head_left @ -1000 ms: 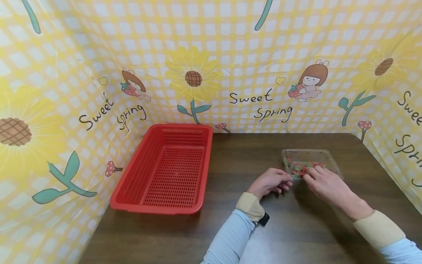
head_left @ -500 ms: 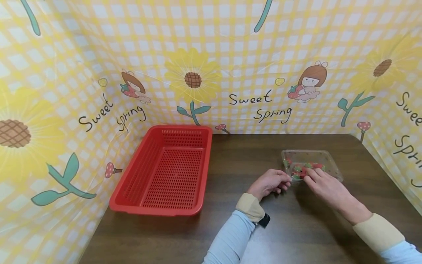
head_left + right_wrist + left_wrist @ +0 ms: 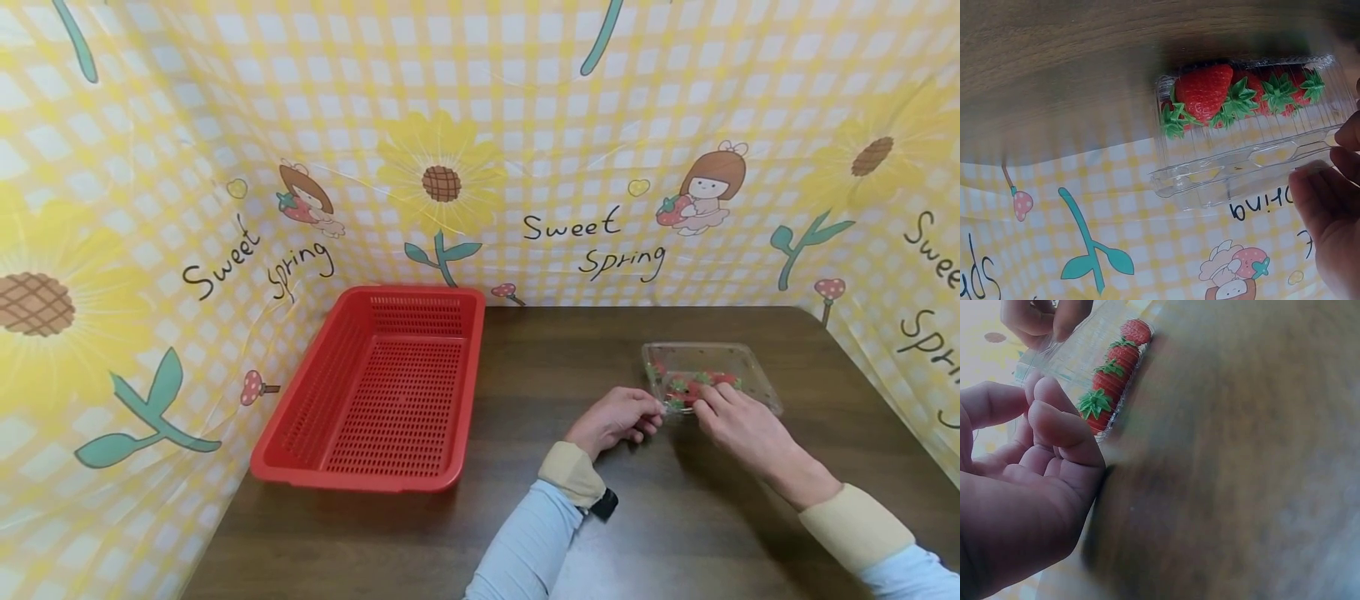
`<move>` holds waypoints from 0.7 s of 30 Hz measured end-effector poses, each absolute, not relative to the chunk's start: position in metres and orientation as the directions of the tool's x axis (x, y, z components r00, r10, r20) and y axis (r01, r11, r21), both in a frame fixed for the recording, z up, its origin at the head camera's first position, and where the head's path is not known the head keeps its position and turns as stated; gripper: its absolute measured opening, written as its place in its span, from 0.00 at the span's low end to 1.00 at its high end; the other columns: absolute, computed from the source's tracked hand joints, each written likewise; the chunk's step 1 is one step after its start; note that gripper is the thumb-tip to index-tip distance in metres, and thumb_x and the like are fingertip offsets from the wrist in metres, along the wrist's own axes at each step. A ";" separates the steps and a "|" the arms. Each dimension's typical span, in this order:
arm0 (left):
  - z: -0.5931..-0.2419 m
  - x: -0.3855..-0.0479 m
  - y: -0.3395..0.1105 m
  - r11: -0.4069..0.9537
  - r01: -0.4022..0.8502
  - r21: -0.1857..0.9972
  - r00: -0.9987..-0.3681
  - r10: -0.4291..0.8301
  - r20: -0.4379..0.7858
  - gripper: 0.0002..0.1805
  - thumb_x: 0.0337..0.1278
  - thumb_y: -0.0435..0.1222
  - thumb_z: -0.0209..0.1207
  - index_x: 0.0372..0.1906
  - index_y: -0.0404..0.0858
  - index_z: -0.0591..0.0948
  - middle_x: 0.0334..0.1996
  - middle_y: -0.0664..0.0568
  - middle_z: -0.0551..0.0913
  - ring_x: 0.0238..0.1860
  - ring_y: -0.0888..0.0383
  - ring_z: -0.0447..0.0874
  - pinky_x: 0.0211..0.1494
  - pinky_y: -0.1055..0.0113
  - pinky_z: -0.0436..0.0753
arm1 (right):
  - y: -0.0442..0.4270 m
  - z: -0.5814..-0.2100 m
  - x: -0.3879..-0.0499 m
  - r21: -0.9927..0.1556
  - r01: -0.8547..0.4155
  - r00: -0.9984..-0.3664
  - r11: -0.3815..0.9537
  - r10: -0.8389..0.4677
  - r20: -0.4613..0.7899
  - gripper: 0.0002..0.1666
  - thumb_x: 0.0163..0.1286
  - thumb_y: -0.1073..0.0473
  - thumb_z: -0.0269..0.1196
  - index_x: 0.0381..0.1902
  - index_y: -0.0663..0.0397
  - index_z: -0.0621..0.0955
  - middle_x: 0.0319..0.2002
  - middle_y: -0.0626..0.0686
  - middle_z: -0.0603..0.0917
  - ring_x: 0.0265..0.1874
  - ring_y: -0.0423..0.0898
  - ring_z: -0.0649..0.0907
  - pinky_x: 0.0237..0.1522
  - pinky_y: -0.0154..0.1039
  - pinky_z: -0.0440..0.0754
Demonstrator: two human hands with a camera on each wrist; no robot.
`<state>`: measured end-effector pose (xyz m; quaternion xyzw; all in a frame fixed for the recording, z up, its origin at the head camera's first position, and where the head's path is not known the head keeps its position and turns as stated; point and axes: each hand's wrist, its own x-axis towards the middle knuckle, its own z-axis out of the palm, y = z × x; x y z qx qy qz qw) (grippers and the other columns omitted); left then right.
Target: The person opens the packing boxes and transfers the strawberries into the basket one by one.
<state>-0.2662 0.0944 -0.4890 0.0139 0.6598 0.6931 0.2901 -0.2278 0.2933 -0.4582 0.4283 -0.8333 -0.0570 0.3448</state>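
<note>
A clear plastic fruit box (image 3: 708, 352) lies on the table at the right in the head view. Several red strawberries with green leaf caps (image 3: 1204, 92) show through its walls. At its near left corner my left hand (image 3: 617, 415) pinches the plastic edge between thumb and forefinger; the other fingers curl beneath. My right hand (image 3: 742, 429) grips the near edge farther right, and its back hides part of the box in the head view. In the right wrist view the right-hand fingertips (image 3: 1305, 181) meet the box's rim.
A red perforated basket (image 3: 352, 478) stands on the left of the brown wooden table (image 3: 562, 358), with nothing visible inside. A yellow checked cloth (image 3: 465, 83) with sunflowers hangs behind the table and along both sides.
Both hands stay at the box's near edge with only slight finger movement. The box and the basket keep their places, and the head view has shifted a little.
</note>
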 end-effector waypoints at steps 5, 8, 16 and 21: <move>-0.490 -0.267 0.095 0.042 -0.379 0.924 -0.833 0.419 -0.361 0.08 0.62 0.32 0.58 0.27 0.40 0.81 0.19 0.56 0.79 0.18 0.65 0.75 0.17 0.75 0.69 | 0.293 -0.458 -0.229 0.377 -0.678 -0.398 0.631 -0.746 0.533 0.30 0.80 0.60 0.28 0.23 0.63 0.71 0.29 0.59 0.77 0.28 0.55 0.74 0.27 0.47 0.78; -0.490 -0.267 0.095 0.037 -0.386 0.922 -0.834 0.414 -0.366 0.08 0.62 0.32 0.58 0.26 0.41 0.81 0.19 0.56 0.79 0.19 0.65 0.74 0.17 0.75 0.69 | 0.293 -0.457 -0.230 0.375 -0.681 -0.396 0.629 -0.747 0.534 0.29 0.78 0.61 0.29 0.22 0.62 0.71 0.28 0.58 0.76 0.27 0.54 0.74 0.26 0.47 0.77; -0.490 -0.267 0.096 0.030 -0.388 0.921 -0.837 0.407 -0.366 0.08 0.62 0.32 0.58 0.27 0.40 0.81 0.18 0.56 0.78 0.18 0.65 0.74 0.17 0.74 0.70 | 0.292 -0.456 -0.230 0.380 -0.673 -0.401 0.634 -0.745 0.534 0.32 0.79 0.59 0.28 0.21 0.62 0.72 0.28 0.58 0.77 0.28 0.54 0.75 0.25 0.46 0.78; -0.490 -0.267 0.096 0.030 -0.393 0.919 -0.832 0.413 -0.370 0.08 0.62 0.31 0.58 0.27 0.40 0.81 0.19 0.56 0.78 0.19 0.65 0.75 0.17 0.74 0.70 | 0.292 -0.455 -0.230 0.378 -0.673 -0.402 0.636 -0.743 0.534 0.33 0.80 0.58 0.28 0.22 0.62 0.73 0.28 0.58 0.77 0.27 0.54 0.74 0.25 0.46 0.77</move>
